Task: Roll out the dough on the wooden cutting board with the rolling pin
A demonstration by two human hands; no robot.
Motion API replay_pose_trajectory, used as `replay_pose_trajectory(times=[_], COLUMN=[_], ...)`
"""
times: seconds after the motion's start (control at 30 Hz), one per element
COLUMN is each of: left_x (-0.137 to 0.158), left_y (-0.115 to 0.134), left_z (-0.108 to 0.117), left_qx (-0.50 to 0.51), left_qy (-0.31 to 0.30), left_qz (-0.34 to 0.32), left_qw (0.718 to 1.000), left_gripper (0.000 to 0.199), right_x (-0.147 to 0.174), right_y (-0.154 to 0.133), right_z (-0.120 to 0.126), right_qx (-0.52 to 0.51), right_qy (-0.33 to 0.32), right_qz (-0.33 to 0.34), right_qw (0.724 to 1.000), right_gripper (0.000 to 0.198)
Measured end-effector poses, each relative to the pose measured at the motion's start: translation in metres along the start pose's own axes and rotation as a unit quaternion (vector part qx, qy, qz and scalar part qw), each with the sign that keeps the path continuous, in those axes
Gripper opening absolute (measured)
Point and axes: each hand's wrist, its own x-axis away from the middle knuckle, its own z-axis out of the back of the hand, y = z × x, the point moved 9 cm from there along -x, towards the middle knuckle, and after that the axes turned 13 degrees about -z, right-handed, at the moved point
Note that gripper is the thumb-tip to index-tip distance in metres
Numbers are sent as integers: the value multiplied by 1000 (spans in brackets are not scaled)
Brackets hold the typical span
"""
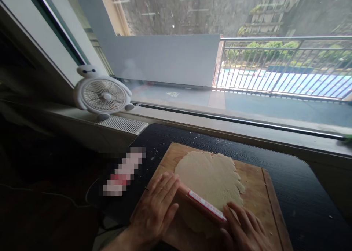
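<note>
In the head view, the person's bare left hand (158,208) is lying over the near-left end of a reddish-brown, rod-shaped rolling pin (203,206) that is bearing a white label edged in red. Its fingers are stretching out nearly straight and close together, the thumb standing apart, so this hand is pressing flat rather than wrapping round the pin. The bare right hand (245,225) is covering the opposite end with bent fingers; how firmly it is closing there cannot be told, since its underside is hiding from view. The pin is slanting between the two hands, its labelled middle lying uncovered.

Under the pin, and spreading mostly beyond it from the hands, a pale, flat, uneven-edged sheet of dough (209,174) is lying, its right edge showing ragged cracks. Beneath the dough and both hands, a tan rectangular wooden board (255,175) is resting on a black table with rounded corners (302,188). Pale crumbs are dotting the tabletop beyond the grip.

To the left of the left hand, a pinkish, pixelated patch (123,174) is hiding whatever is lying there. Farther off, beyond that hand, a white round fan with a character-shaped head (104,95) is standing beside a slatted white vent (125,124). Beyond both hands, a large window is showing a grey metal railing (283,67) outside.
</note>
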Motion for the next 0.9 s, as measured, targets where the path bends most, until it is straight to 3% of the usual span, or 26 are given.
replay_pose_trajectory(times=[0.1,0.23,0.33,0.47,0.57,0.8,0.9], left_x=[-8,-49,-63,-37,-8,1,3], left_y=[-6,-33,-49,-35,-28,-53,-54], left_z=[-5,-9,-5,4,5,4,6], left_qx=[-6,33,74,136,174,178,177], left_qy=[28,75,95,116,131,129,123], left_qz=[28,73,110,116,159,215,213], left_qw=[999,994,987,977,963,952,953], left_gripper=[60,52,47,34,24,24,26], right_x=[-46,-119,-151,-149,-146,-223,-226], right_y=[1,15,11,-21,-40,-76,-82], right_z=[-15,-40,-60,-67,-65,-112,-118], right_qx=[3,10,-5,-40,-76,-71,-55], right_qy=[-49,-80,-103,-100,-75,-156,-172], right_qz=[-37,-117,-142,-111,-96,-96,-74], right_qw=[998,990,984,988,990,981,981], right_gripper=[33,36,39,39,34,36,39])
